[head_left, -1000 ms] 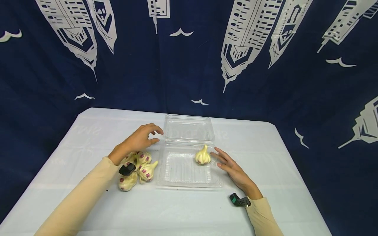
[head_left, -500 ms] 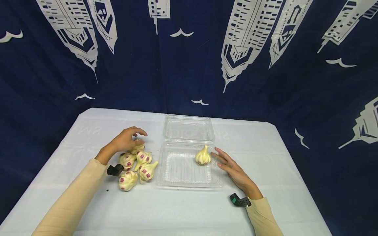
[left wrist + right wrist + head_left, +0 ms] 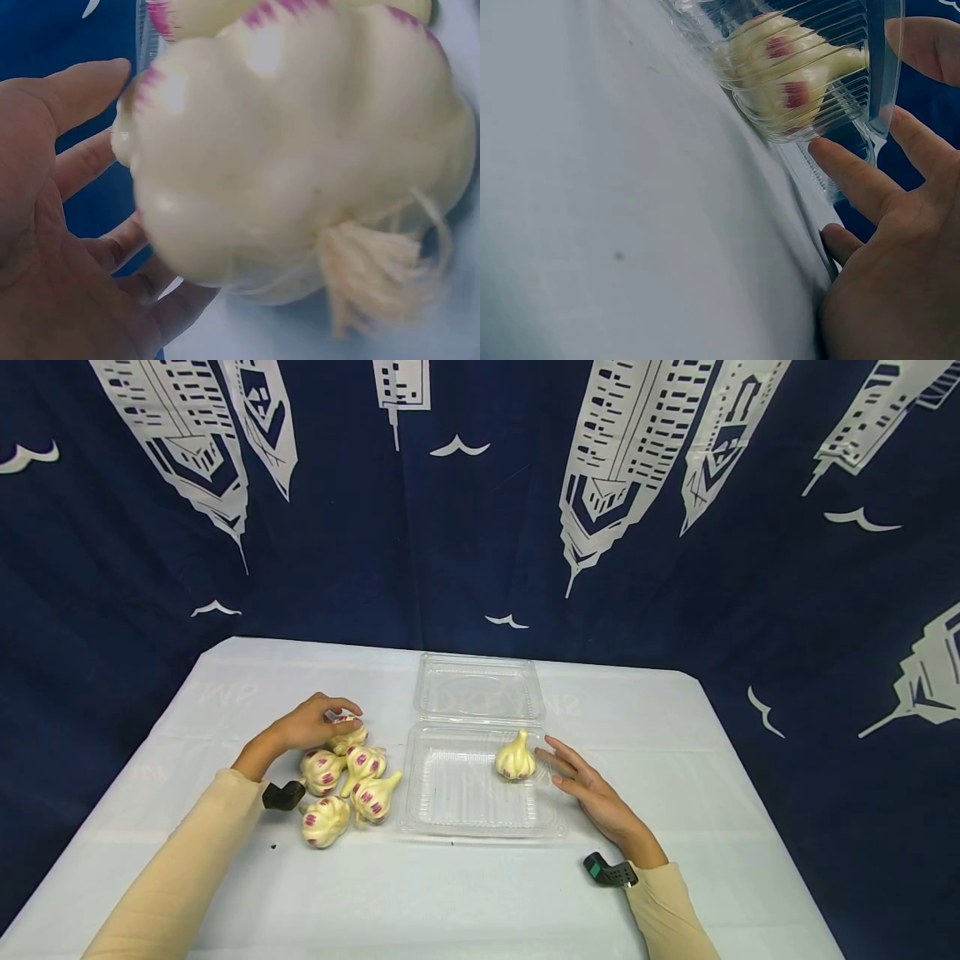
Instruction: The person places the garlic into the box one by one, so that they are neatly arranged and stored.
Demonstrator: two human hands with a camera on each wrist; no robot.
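My left hand (image 3: 306,723) reaches over the farthest garlic bulb (image 3: 348,739) of a loose cluster, thumb and fingers curved above it. A garlic bulb (image 3: 300,157) close to the camera fills much of the left wrist view, with the thumb and spread fingers beside and behind it; the fingertips are partly hidden. My right hand (image 3: 596,797) has its fingers extended at the right side of a clear plastic clamshell container (image 3: 450,822), fingertips at its wall in the right wrist view. One garlic bulb (image 3: 515,756) sits inside the container's right half, stem up.
Several more bulbs lie left of the container, such as a near garlic bulb (image 3: 326,822). The container's lid (image 3: 480,689) lies folded back behind it. A white cloth covers the table (image 3: 450,902); a dark blue printed curtain (image 3: 465,527) hangs behind.
My left hand has moved left and slightly down, from beside the container to the farthest bulb, and its fingers have lowered. My right hand and the bulb in the container have stayed put.
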